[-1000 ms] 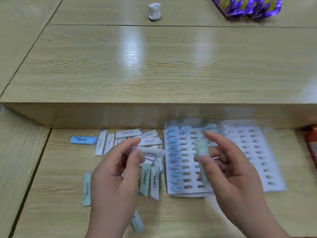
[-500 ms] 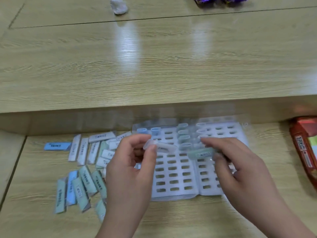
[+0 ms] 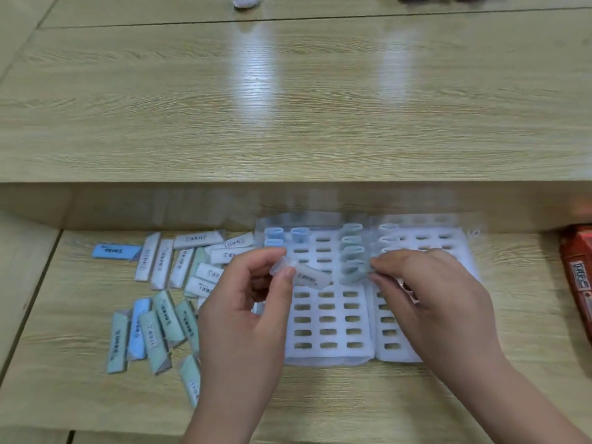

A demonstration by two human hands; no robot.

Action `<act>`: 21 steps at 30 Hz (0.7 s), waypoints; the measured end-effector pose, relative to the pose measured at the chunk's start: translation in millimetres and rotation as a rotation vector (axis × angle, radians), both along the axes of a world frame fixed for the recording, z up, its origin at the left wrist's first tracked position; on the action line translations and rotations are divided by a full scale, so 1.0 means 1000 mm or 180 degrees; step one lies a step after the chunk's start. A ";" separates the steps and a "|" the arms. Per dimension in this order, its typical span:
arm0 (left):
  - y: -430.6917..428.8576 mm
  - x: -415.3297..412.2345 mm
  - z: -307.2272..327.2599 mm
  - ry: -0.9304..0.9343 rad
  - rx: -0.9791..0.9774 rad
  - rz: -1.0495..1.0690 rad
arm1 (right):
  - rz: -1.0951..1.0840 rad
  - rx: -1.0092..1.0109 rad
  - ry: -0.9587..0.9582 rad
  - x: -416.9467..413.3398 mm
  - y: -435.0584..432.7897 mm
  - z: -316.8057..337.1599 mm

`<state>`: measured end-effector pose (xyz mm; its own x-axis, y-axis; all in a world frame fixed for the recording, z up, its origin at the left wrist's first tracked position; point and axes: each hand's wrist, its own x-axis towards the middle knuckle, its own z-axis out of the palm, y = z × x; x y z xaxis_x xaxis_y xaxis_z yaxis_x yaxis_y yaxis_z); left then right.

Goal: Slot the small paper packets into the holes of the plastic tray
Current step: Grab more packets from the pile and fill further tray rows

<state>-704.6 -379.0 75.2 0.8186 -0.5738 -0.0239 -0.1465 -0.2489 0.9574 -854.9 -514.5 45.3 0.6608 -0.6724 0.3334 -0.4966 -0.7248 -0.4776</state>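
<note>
A white plastic tray (image 3: pixel 326 347) with rows of slots lies on the lower desk. Several blue and green packets stand in its far rows. My left hand (image 3: pixel 243 315) pinches a white paper packet (image 3: pixel 309 277) over the tray's left half. My right hand (image 3: pixel 426 293) pinches a pale green packet (image 3: pixel 354 277) at the green column, its end at a slot. Loose packets (image 3: pixel 160 325) in white, blue and green lie scattered left of the tray.
A raised desk shelf (image 3: pixel 288 203) rises just behind the tray. A red packet (image 3: pixel 576 274) lies at the right edge. A crumpled white object (image 3: pixel 245 0) sits at the far top of the upper surface.
My right hand has brought the green packet left and down onto the tray's green column. My left hand still holds the white packet above the tray. The camera view has shifted slightly.
</note>
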 end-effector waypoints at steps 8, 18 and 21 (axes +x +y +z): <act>-0.002 -0.004 0.005 0.0026 0.0009 -0.0053 | 0.0203 -0.0365 0.0135 0.004 0.003 -0.010; -0.027 -0.031 0.020 0.0406 -0.0141 -0.0806 | 0.0430 0.1567 -0.0985 -0.004 0.007 0.033; -0.032 -0.038 0.017 0.0552 -0.0171 -0.1010 | 0.0469 0.1323 -0.0960 -0.018 0.001 0.033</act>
<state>-743.1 -411.0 92.1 0.5861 -0.8028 -0.1096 -0.0427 -0.1657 0.9852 -873.0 -513.7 78.2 0.6741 -0.6956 0.2483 -0.2003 -0.4958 -0.8450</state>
